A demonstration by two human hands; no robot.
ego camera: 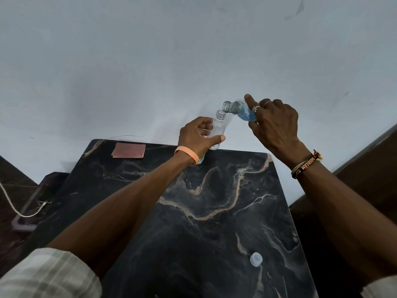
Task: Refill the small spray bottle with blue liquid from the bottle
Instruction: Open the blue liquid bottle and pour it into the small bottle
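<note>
My left hand [196,136] grips a small clear bottle [217,127] with its top off, held upright above the far edge of the dark marble table [214,201]. My right hand [275,123] holds a clear bottle with blue liquid [240,111], tilted to the left. Its open mouth sits just above and to the right of the small bottle's neck. The blue liquid lies low in the tilted body, short of the mouth. No stream shows between the two bottles.
A pale bottle cap [256,259] lies on the table near its front right. A pink-brown card [129,150] sits at the far left corner. A white cable [12,206] runs along the floor at left. A pale wall stands behind the table.
</note>
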